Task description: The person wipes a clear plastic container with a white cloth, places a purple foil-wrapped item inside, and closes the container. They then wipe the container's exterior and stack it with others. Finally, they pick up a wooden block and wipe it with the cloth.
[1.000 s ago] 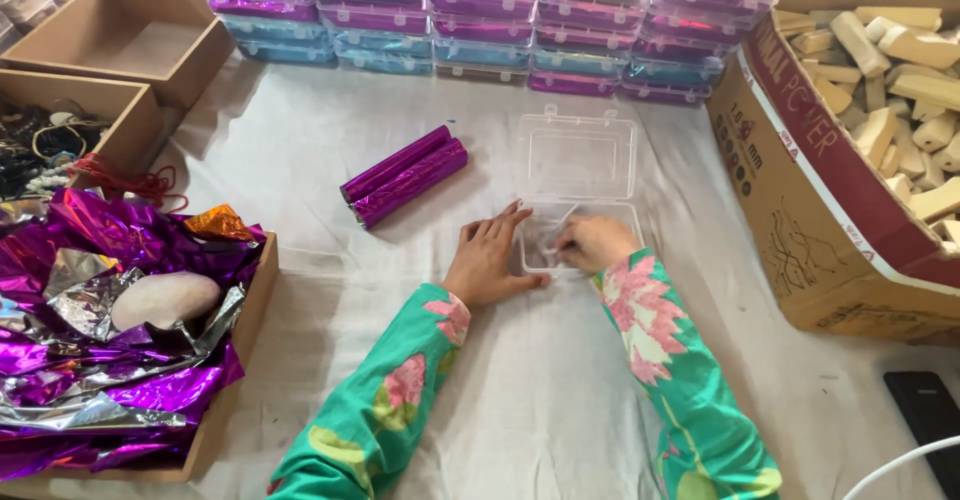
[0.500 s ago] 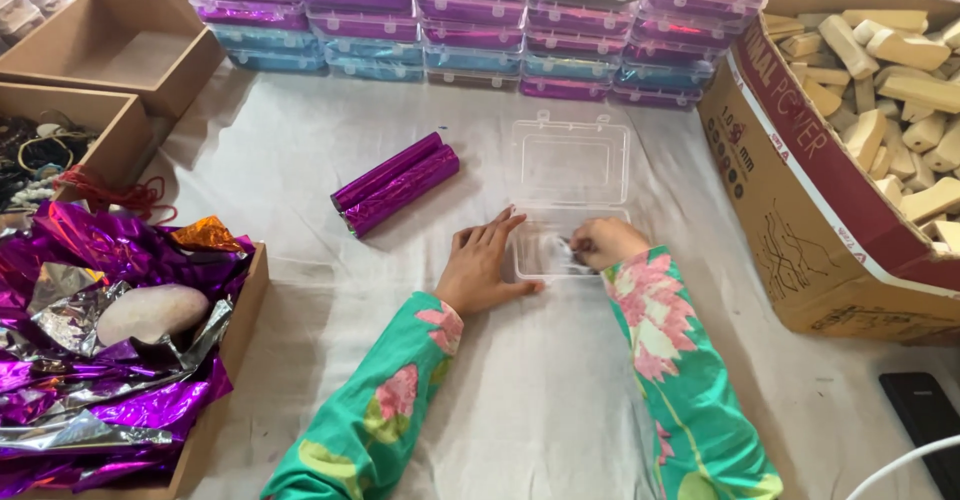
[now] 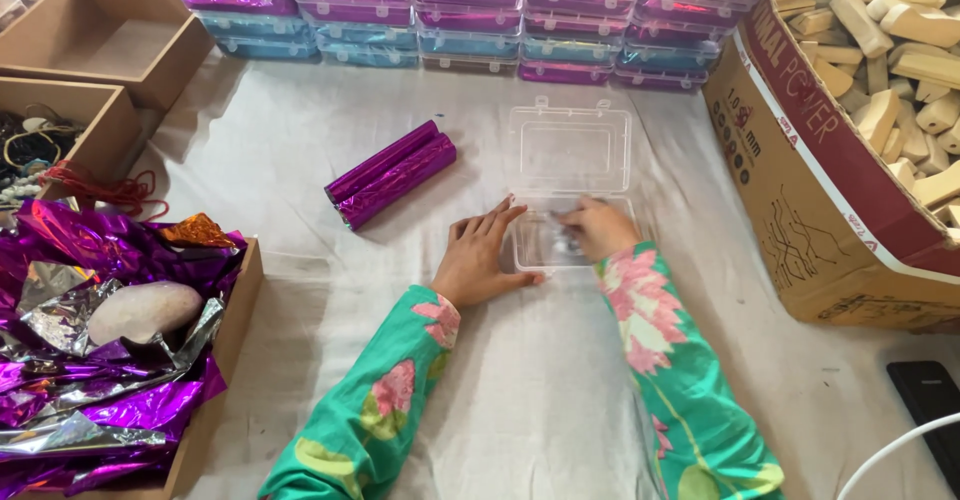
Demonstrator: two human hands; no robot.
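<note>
Beside clear box, left hand, cloth bare

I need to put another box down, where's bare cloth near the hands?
Bare cloth lies between the sleeves, left of the left hand below the purple rolls, and right of the clear box toward the carton. The back row of stacked boxes is crowded.

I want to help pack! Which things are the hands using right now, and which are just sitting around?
In use:
clear plastic box, lid open
left hand, flat beside it
right hand, reaching inside it

Just lying about:
two purple foil rolls
stacked filled boxes
carton of pale wooden pieces
purple foil scraps
pale stone
</note>
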